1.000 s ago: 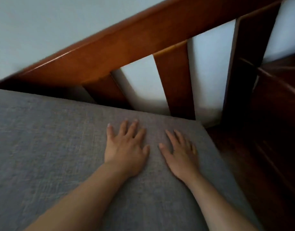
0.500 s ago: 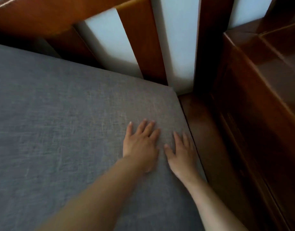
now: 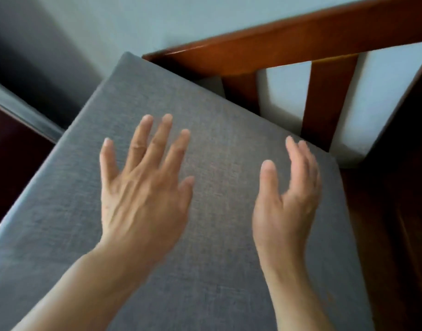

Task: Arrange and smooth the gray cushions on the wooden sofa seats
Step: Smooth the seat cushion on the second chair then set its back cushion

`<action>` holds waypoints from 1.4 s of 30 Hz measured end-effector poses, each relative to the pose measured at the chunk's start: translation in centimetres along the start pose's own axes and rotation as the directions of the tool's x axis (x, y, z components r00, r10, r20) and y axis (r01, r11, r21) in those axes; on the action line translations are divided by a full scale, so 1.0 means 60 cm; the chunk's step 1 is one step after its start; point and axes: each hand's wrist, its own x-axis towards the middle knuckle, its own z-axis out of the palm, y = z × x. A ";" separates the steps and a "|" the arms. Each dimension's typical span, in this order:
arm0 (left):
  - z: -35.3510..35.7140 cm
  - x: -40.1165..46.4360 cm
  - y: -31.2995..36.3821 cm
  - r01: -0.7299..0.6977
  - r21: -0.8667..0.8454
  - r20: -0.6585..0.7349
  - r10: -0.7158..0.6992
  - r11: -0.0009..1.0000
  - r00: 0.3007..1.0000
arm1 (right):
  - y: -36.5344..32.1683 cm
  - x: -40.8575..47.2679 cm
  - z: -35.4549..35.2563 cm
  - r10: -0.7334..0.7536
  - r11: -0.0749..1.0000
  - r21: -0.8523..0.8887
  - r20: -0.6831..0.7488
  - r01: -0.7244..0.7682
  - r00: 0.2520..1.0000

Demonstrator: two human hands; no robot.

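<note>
A gray woven cushion [image 3: 219, 130] fills the seat of the wooden sofa [image 3: 288, 41], its far right corner next to the slatted backrest. My left hand [image 3: 145, 189] is spread over the middle of the cushion, fingers straight and apart, holding nothing. My right hand [image 3: 288, 197] is to its right, turned on edge with the thumb up and fingers straight, near the cushion's right side. Both hands look lifted off the fabric, though contact is hard to judge. The cushion's surface looks flat and free of creases.
The backrest's top rail and an upright slat [image 3: 329, 99] stand behind the cushion against a pale wall [image 3: 157, 22]. A dark wooden armrest [image 3: 400, 211] runs along the right. At the left edge a dark frame piece [image 3: 21, 115] borders the cushion.
Both hands were pressed flat and close together near the cushion's right edge; now they are apart and raised, the right turned on edge. The view has swung left and up.
</note>
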 end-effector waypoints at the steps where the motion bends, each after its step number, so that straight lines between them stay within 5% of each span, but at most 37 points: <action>1: 0.000 -0.020 -0.044 0.040 0.046 0.066 -0.043 0.998 0.997 | -0.026 -0.037 0.041 -0.054 0.997 -0.048 0.072 0.058 0.996; 3: 0.020 -0.063 -0.095 0.028 0.123 0.278 -0.062 0.992 0.959 | -0.026 -0.122 0.106 -0.145 0.946 -0.225 0.348 0.233 0.926; 5: 0.043 -0.073 -0.109 0.034 0.132 0.337 -0.077 0.991 0.938 | -0.002 -0.144 0.139 -0.082 0.912 -0.313 0.493 0.265 0.866; 9: 0.038 -0.075 -0.105 0.026 0.108 0.209 -0.048 0.994 0.977 | 0.008 -0.139 0.130 -0.097 0.904 -0.321 0.493 0.284 0.864; 16: -0.008 -0.081 -0.113 -0.060 0.008 0.443 0.050 0.998 0.895 | -0.052 -0.154 0.120 0.251 0.841 -0.536 0.511 0.076 0.822; 20: -0.111 -0.137 -0.149 -0.058 -0.052 0.548 0.077 0.997 0.833 | -0.133 -0.203 0.073 0.375 0.869 -0.494 0.665 0.003 0.646; 21: -0.143 -0.156 -0.161 -0.052 -0.040 0.495 0.064 0.998 0.866 | -0.163 -0.215 0.048 0.319 0.912 -0.409 0.681 -0.020 0.659; 23: -0.197 -0.193 -0.183 -0.062 -0.027 0.245 0.066 0.998 0.967 | -0.229 -0.222 -0.008 0.103 0.984 -0.180 0.550 -0.003 0.829; 25: -0.218 -0.246 -0.197 -0.085 -0.120 -0.116 0.071 0.989 0.991 | -0.275 -0.231 -0.065 -0.080 0.993 0.098 0.211 0.061 0.974; 27: -0.182 -0.325 -0.205 -0.134 -0.173 -0.245 0.089 0.976 0.965 | -0.260 -0.295 -0.078 -0.094 0.950 0.294 -0.046 0.104 0.994; 29: -0.131 -0.412 -0.209 -0.138 -0.098 0.014 0.140 0.986 0.990 | -0.199 -0.404 -0.037 -0.149 0.989 -0.006 -0.027 0.148 0.989; 31: -0.097 -0.455 -0.216 -0.117 -0.023 0.243 0.119 0.993 0.963 | -0.119 -0.503 0.022 -0.095 0.914 -0.346 0.329 0.214 0.939; 33: -0.104 -0.436 -0.206 -0.090 -0.011 0.339 0.089 0.996 0.937 | -0.094 -0.495 0.021 0.050 0.878 -0.427 0.528 0.215 0.848; 35: -0.138 -0.403 -0.164 -0.099 -0.056 0.251 0.110 0.994 0.962 | -0.106 -0.427 -0.035 0.004 0.949 -0.274 0.502 0.155 0.865; 37: -0.151 -0.391 -0.111 -0.159 -0.139 -0.011 0.159 0.978 0.987 | -0.118 -0.371 -0.112 -0.076 0.990 -0.102 0.212 0.099 0.974; 39: -0.122 -0.418 -0.065 -0.214 -0.196 -0.031 0.212 0.957 0.977 | -0.080 -0.387 -0.157 -0.077 0.996 -0.042 -0.093 0.073 0.993; 40: -0.095 -0.445 -0.054 -0.228 -0.161 0.072 0.241 0.960 0.968 | -0.050 -0.419 -0.158 -0.103 0.987 -0.137 -0.112 0.087 0.988; 42: -0.036 -0.492 -0.054 -0.222 -0.036 0.294 0.223 0.974 0.929 | 0.034 -0.494 -0.122 -0.097 0.898 -0.410 0.166 0.158 0.981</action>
